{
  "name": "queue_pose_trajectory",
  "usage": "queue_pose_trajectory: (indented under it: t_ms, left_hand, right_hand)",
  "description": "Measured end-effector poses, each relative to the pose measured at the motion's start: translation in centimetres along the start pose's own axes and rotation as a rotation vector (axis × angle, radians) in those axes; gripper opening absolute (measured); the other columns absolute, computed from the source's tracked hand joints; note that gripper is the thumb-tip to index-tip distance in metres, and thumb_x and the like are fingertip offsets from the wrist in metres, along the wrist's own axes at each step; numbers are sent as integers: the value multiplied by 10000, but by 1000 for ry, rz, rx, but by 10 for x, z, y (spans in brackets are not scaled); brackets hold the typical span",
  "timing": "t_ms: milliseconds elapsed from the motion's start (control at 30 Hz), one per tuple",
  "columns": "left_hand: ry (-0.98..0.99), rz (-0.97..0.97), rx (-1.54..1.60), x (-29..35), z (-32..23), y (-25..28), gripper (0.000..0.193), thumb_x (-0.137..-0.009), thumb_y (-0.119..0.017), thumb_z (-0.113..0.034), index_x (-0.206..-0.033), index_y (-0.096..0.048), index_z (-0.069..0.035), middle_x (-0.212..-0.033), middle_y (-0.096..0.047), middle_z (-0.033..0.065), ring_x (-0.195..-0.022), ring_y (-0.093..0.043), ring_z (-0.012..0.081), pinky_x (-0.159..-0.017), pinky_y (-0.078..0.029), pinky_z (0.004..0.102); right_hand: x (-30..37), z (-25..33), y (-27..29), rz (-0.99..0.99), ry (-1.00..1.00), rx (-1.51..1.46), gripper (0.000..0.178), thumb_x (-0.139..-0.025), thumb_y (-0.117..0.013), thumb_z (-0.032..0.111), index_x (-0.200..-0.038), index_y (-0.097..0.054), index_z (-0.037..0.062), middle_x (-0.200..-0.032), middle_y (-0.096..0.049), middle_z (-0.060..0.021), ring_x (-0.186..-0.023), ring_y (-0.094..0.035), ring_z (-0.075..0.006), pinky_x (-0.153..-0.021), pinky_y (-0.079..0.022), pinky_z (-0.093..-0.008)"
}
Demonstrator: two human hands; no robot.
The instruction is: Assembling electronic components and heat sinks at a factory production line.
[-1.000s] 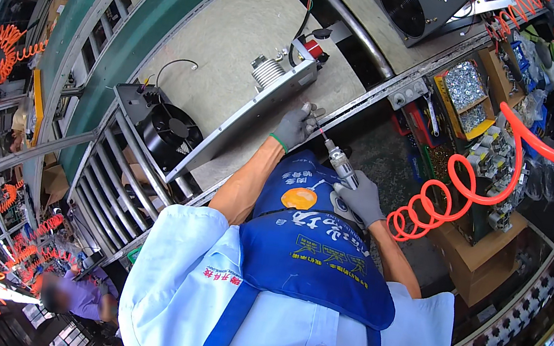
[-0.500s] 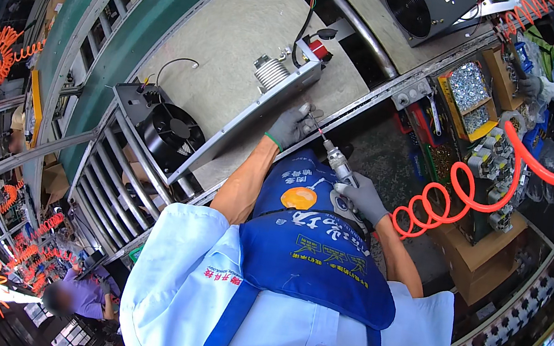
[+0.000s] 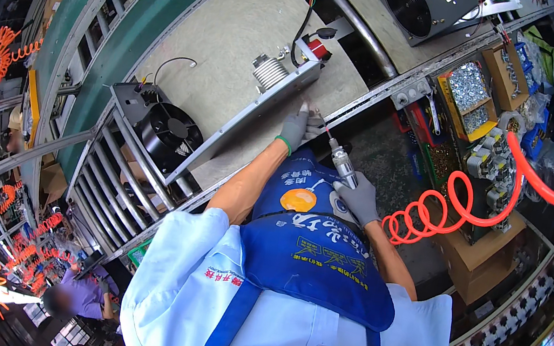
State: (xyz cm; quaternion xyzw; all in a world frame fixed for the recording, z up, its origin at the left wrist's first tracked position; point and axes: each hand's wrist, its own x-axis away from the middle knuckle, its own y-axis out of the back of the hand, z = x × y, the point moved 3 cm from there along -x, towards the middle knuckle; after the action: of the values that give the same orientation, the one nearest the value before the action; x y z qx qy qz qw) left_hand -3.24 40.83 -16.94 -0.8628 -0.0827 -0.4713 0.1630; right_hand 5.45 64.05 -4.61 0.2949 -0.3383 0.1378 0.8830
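My right hand [image 3: 360,197], in a grey glove, grips a silver pneumatic screwdriver [image 3: 342,162]. Its thin bit points up and left toward my left hand [image 3: 297,128], which is also gloved in grey. The left thumb stands apart from the stretched fingers, near the panel's right end; nothing plainly shows in them, though a small part could be hidden. A long grey metal panel [image 3: 242,120] stands on edge across the bench. Beyond its right end are a coiled metal part [image 3: 270,73] and a red part [image 3: 318,49] with a black cable.
A black fan [image 3: 171,131] in a grey housing sits left of the panel, above metal rollers [image 3: 121,183]. Screw bins [image 3: 468,85] stand at the right. A red coiled air hose [image 3: 457,198] loops near my right forearm. Other people work at far right and lower left.
My left fingers have shifted slightly down and spread away from the bit. The screwdriver and right hand have moved a little to the right and up. The hose has swung.
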Motion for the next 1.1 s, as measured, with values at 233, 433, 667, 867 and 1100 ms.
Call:
queue_pose_trajectory:
  t_ms: [233, 433, 667, 867, 1100]
  left_hand:
    - [-832, -371, -1193, -49, -17, 14, 262, -907, -496, -227, -1057, -632, -61, -1059, -636, 228, -973, -606, 413, -862, -479, 484]
    - [-601, -312, -1446, -61, -12, 25, 279, -906, -521, -224, -1098, -587, -33, -1077, -609, 269, -985, -585, 434, -870, -460, 482]
    - [-503, -360, -1054, 40, -7, 58, 270, -896, -561, -214, -1057, -625, -8, -903, -662, 219, -801, -665, 322, -728, -515, 407]
    - [-422, -182, -513, 151, -51, 56, 225, -899, -586, -94, -1084, -646, 19, -834, -658, 66, -734, -627, 89, -633, -514, 235]
    - [-731, -233, -455, 200, -145, 72, 237, -905, -619, -132, -1077, -661, 25, -803, -677, 64, -685, -614, 91, -621, -503, 234]
  right_hand:
    - [-4, 14, 13, -39, -10, -1, 336, -746, -743, 262, -939, -625, 13, -787, -645, -117, -717, -623, -187, -670, -489, -349]
    - [-9, 27, 6, -15, 63, 13, 349, -740, -748, 275, -952, -630, 23, -821, -661, -134, -748, -642, -219, -693, -496, -351]
    - [-27, 41, -19, 122, 82, 88, 383, -734, -745, 323, -958, -630, 35, -823, -664, -147, -782, -661, -253, -711, -501, -372]
    - [-32, 49, -32, 159, 133, 95, 410, -731, -731, 379, -934, -615, 42, -881, -668, -206, -856, -652, -376, -741, -495, -438]
    - [-45, 37, -45, 114, 166, 98, 429, -722, -744, 370, -978, -620, 49, -869, -668, -206, -845, -653, -379, -733, -501, -434]
